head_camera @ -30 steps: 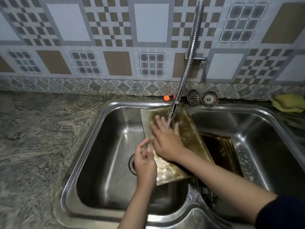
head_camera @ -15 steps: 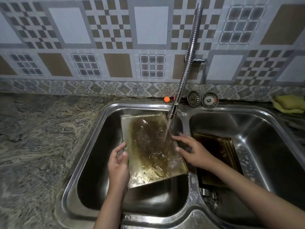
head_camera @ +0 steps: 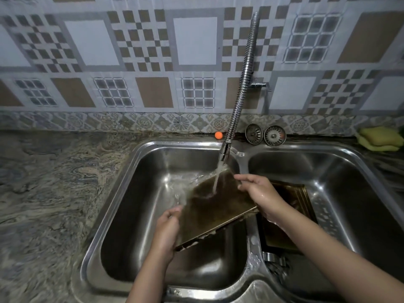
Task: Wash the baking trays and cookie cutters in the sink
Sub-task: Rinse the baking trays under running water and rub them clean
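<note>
A stained, brownish baking tray [head_camera: 215,206] is tilted over the left basin of the steel double sink [head_camera: 135,162], under running water from the flexible tap [head_camera: 240,88]. My left hand [head_camera: 167,226] grips its lower left edge. My right hand [head_camera: 258,193] holds its upper right edge with curled fingers. A second dark tray [head_camera: 293,215] leans in the right basin behind my right wrist. A metal cookie cutter [head_camera: 273,258] lies at that basin's near left corner.
Two sink strainers [head_camera: 265,134] lean on the ledge behind the sink, with a small orange ball [head_camera: 218,135] to their left. A yellow sponge [head_camera: 381,138] lies at the far right. Marbled stone counter [head_camera: 48,193] extends to the left.
The tray has turned and tipped steeply, its far corner now up under the tap. My right hand went from rubbing its surface to gripping its right edge; my left hand stayed on the left edge.
</note>
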`<state>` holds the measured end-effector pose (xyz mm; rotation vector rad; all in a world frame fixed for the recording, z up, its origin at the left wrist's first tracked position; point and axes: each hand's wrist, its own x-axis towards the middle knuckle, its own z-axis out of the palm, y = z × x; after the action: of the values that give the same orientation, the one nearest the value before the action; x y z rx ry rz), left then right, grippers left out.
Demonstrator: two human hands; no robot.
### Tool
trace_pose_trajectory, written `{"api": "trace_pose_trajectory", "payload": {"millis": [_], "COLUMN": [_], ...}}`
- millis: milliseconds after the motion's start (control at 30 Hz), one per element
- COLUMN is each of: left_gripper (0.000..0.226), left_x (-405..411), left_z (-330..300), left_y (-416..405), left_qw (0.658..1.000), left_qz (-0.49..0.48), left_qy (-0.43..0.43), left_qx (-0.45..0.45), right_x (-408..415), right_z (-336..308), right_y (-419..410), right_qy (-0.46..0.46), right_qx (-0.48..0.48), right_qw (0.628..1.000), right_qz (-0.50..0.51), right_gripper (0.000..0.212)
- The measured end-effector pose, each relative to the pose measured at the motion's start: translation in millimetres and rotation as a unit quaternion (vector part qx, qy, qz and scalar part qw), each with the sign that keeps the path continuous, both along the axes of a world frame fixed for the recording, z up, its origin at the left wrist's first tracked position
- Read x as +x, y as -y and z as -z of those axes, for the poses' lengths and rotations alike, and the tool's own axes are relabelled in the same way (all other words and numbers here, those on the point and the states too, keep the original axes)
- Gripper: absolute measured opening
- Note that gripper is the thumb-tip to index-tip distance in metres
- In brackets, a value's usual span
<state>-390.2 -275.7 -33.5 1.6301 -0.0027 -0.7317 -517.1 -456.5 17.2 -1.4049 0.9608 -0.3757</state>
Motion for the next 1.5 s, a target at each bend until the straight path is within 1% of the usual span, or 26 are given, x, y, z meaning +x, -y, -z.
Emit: {"api": "trace_pose_trajectory", "payload": {"millis": [67, 100, 133, 200, 233, 267, 333, 400, 433, 500, 533, 567, 600, 633, 733, 767, 833, 900, 967, 1067, 1233, 1300, 1367, 1433, 1500], "left_gripper": [0.022, 0.024, 0.023, 0.017, 0.018, 0.023, 0.039, 0.048, 0.05, 0.055, 0.058, 0.059, 0.057, 0.053, 0.042, 0.044, 0.052, 0.052, 0.051, 0.05, 0.052, 0.053, 0.056, 0.058, 0.058], "left_x": [-2.3, -3.6, -4.8, -5.6, -5.8, -6.4, -7.6, -6.9, -6.7, -6.2, -5.7, -4.9, -3.6, -2.2, 1.0, 0.4, -2.6, -6.9, -10.3, -15.6, -32.2, -37.6, -38.5, -35.6, -30.4], "left_z": [-2.9, -4.1, -6.3, -15.3, -22.2, -29.9, -47.1, -64.3, -71.5, -80.5, -82.7, -85.3, -87.6, -89.5, -92.0, -91.1, -85.9, -77.4, -65.8, -46.6, -20.3, -12.8, -7.2, -3.8, -3.1], "left_y": [-0.6, -0.6, -0.5, 0.8, 2.5, 5.0, 11.2, 17.5, 18.9, 20.0, 19.5, 18.3, 17.2, 16.1, 15.7, 15.9, 17.5, 20.1, 21.7, 25.4, 40.2, 44.7, 47.5, 47.9, 45.9], "left_qw": [0.994, 0.988, 0.985, 0.987, 0.988, 0.987, 0.976, 0.957, 0.951, 0.949, 0.948, 0.945, 0.94, 0.935, 0.926, 0.924, 0.924, 0.927, 0.928, 0.923, 0.907, 0.897, 0.889, 0.889, 0.901], "left_qz": [0.078, 0.113, 0.129, 0.126, 0.125, 0.134, 0.165, 0.178, 0.178, 0.167, 0.158, 0.144, 0.125, 0.102, 0.04, 0.028, 0.015, -0.004, -0.024, -0.031, -0.021, -0.024, -0.038, -0.044, -0.041], "left_qy": [0.028, 0.047, 0.068, 0.092, 0.087, 0.068, -0.004, -0.067, -0.07, -0.046, -0.035, -0.026, -0.02, -0.015, -0.008, -0.015, -0.035, -0.058, -0.09, -0.154, -0.246, -0.28, -0.302, -0.296, -0.263], "left_qx": [0.071, 0.091, 0.088, 0.028, -0.014, -0.057, -0.141, -0.218, -0.241, -0.264, -0.275, -0.292, -0.315, -0.34, -0.376, -0.38, -0.38, -0.371, -0.361, -0.352, -0.342, -0.342, -0.343, -0.345, -0.342], "right_x": [3.1, 3.8, 4.2, 3.7, 4.1, 5.3, 6.7, 6.4, 5.7, 4.1, 3.4, 3.1, 3.5, 4.4, 7.6, 8.2, 7.7, 4.7, 0.9, -4.0, -3.8, -3.9, -7.8, -14.9, -22.0], "right_z": [-6.8, -8.2, -9.0, -11.1, -10.9, -10.7, -13.7, -15.6, -17.5, -23.1, -26.0, -28.9, -31.9, -35.1, -41.3, -41.6, -40.6, -38.7, -36.1, -32.9, -23.1, -17.4, -9.3, -0.3, 7.1], "right_y": [-2.3, -4.5, -8.2, -20.1, -25.8, -31.0, -40.6, -49.8, -54.7, -61.6, -62.7, -63.0, -63.0, -63.2, -60.6, -57.4, -46.0, -32.0, -20.6, -10.3, -2.8, -8.3, -18.9, -27.5, -27.3], "right_qy": [-0.015, -0.023, -0.031, -0.044, -0.055, -0.066, -0.077, -0.062, -0.055, -0.044, -0.031, -0.014, 0.006, 0.029, 0.089, 0.092, 0.064, -0.01, -0.087, -0.154, -0.277, -0.297, -0.292, -0.272, -0.255], "right_qx": [-0.057, -0.094, -0.131, -0.222, -0.279, -0.339, -0.437, -0.485, -0.505, -0.551, -0.572, -0.585, -0.584, -0.568, -0.49, -0.477, -0.479, -0.493, -0.498, -0.494, -0.476, -0.478, -0.489, -0.498, -0.498], "right_qw": [0.998, 0.994, 0.988, 0.965, 0.947, 0.924, 0.876, 0.84, 0.82, 0.778, 0.761, 0.752, 0.753, 0.763, 0.806, 0.818, 0.835, 0.841, 0.837, 0.83, 0.784, 0.765, 0.745, 0.731, 0.734], "right_qz": [-0.027, -0.05, -0.077, -0.132, -0.152, -0.166, -0.19, -0.235, -0.263, -0.299, -0.303, -0.303, -0.303, -0.308, -0.32, -0.307, -0.263, -0.224, -0.21, -0.207, -0.286, -0.314, -0.348, -0.379, -0.385], "right_gripper": [0.033, 0.035, 0.038, 0.043, 0.046, 0.049, 0.052, 0.054, 0.054, 0.054, 0.052, 0.05, 0.048, 0.047, 0.048, 0.047, 0.046, 0.047, 0.049, 0.05, 0.06, 0.061, 0.059, 0.057, 0.059]}}
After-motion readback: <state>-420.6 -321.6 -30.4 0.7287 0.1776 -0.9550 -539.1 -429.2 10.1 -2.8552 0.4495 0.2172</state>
